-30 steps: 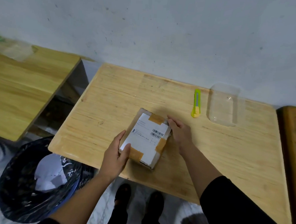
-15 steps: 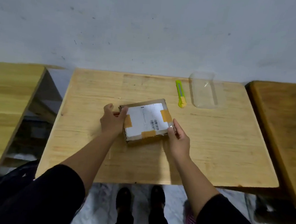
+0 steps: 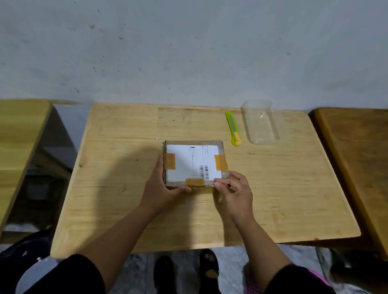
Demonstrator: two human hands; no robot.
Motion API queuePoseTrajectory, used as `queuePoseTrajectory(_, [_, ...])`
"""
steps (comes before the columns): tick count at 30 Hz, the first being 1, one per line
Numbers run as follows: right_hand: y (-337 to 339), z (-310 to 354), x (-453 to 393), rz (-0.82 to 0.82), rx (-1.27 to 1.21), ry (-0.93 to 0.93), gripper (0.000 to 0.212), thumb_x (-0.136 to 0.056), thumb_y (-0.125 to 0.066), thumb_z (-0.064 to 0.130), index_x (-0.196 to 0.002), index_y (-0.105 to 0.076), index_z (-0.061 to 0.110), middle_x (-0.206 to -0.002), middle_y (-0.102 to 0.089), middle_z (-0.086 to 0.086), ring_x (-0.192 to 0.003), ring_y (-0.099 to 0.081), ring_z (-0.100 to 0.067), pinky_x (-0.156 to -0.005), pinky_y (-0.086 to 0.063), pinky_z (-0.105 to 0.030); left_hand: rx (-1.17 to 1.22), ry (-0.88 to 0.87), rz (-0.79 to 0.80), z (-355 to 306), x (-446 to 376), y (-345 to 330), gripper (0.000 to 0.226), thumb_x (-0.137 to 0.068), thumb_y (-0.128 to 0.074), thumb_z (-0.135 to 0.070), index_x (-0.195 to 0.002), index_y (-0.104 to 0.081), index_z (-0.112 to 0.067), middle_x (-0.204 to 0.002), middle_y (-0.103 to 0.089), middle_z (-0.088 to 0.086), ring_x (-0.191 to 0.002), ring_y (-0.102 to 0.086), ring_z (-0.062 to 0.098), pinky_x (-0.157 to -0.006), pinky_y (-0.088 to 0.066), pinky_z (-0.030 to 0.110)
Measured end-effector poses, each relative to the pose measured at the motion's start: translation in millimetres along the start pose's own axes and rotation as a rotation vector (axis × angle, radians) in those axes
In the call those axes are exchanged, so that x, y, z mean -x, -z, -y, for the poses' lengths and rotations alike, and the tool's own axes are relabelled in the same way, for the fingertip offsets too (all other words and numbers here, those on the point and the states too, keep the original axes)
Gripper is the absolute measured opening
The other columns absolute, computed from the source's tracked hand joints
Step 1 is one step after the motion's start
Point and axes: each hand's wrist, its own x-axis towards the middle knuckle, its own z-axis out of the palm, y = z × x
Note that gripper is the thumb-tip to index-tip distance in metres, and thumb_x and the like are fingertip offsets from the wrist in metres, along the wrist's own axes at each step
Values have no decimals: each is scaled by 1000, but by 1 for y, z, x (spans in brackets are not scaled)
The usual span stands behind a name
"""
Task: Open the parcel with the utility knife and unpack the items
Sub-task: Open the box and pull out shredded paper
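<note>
Side bench on the left [image 3: 12, 135]: wood; it stands apart from the middle one, with a dark gap between them
Bench [image 3: 125, 147]: light wood, in the middle; the parcel lies on it, near the front half
Left hand [image 3: 163, 188]: it holds the parcel's near left corner; the thumb lies along the front edge and the fingers press on the left side
Parcel [image 3: 194, 162]: a small flat brown box, lying flat; a white label with a bar code covers most of its top; brown tape bits sit on the left, right and front edges of the label; it looks closed
Right hand [image 3: 233, 192]: the fingers are curled and pinch at the parcel's near right corner, where some clear shiny tape shows
Utility knife [image 3: 233, 131]: green and yellow; it lies behind the parcel on the right, apart from both hands
Clear tub [image 3: 261, 122]: see-through plastic, just right of the knife, by the wall
Side bench on the right [image 3: 364, 162]: darker wood
</note>
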Motion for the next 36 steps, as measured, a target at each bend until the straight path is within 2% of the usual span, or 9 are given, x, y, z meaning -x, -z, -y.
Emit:
queuePoseTrajectory(5, [-4, 4, -5, 5, 3, -4, 9, -76, -71, 0, -76, -72, 9, -119, -46, 2, -110, -46, -6, -88, -36, -1, 16, 9, 4, 0, 0, 2, 124, -56, -86, -35, -147, -3, -29, -146, -39, -3, -116, -40, 2, -91, -36, 19])
queuePoseTrajectory(11, [-1, 21, -7, -11, -55, 56, 21, -78, -69, 3, -67, -67, 21, -121, -51, 0, -115, -47, -8, -100, -35, -22, 69, 6, 6, -2, 2, 4, 107, -58, -84, -40, -138, -14, -49, -124, -51, -20, -109, -49, 1, -77, -37, 7])
queuePoseTrajectory(14, [0, 29, -12, -32, -52, 105, 15, -80, -68, 5, -72, -67, 18, -123, -55, -6, -110, -49, -2, -94, -38, -10, 81, 29, 10, 2, 5, 2, 103, -53, -73, -58, -140, -19, -47, -127, -55, -17, -111, -54, 5, -88, -44, 25])
queuePoseTrajectory(17, [1, 37, -14, -39, -73, 130, 9, -80, -68, 4, -79, -69, 13, -122, -55, -7, -109, -50, -4, -84, -36, 4, 76, 56, -21, 6, 4, -3, 97, -72, -72, -47, -146, -11, -36, -137, -52, -7, -121, -53, 12, -94, -41, 26])
queuePoseTrajectory(22, [4, 60, -24, -59, -118, 231, 20, -86, -64, 9, -91, -68, 28, -115, -64, -7, -112, -58, -10, -100, -43, -19, 6, 46, -65, 4, 2, -6, 88, -81, -67, -39, -148, -9, -31, -141, -48, -2, -125, -49, 20, -94, -37, 24])
queuePoseTrajectory(25, [8, 75, -37, -32, -141, 266, 35, -90, -59, 13, -122, -57, 25, -120, -62, -2, -99, -57, 14, -92, -43, -6, -18, 53, -52, 3, 2, -7, 91, -80, -65, -46, -147, -5, -32, -147, -40, -2, -129, -44, 22, -100, -35, 29])
queuePoseTrajectory(30, [9, 83, -74, 80, -204, 268, 46, -96, -47, 16, -140, -33, 18, -140, -49, -10, -126, -50, -16, -102, -41, -15, -43, 82, -58, 2, 0, -6, 93, -77, -67, -47, -147, -7, -31, -148, -37, -3, -131, -42, 19, -104, -34, 29])
queuePoseTrajectory(33, [8, 85, -93, 150, 44, 293, 40, -97, -44, 20, -137, -41, 15, -143, -46, -5, -128, -44, -11, -95, -33, -3, -63, 94, -74, -1, 1, -6, 94, -76, -67, -49, -148, -9, -30, -148, -37, -3, -132, -41, 17, -102, -33, 25])
queuePoseTrajectory(36, [4, 78, -111, 318, 357, 327, 42, -100, -38, 23, -140, -37, 13, -154, -27, -3, -143, -21, -16, -111, -17, -21, -95, 116, -63, -4, 1, -4, 98, -72, -62, -59, -148, -7, -29, -150, -34, -1, -132, -41, 18, -102, -32, 24])
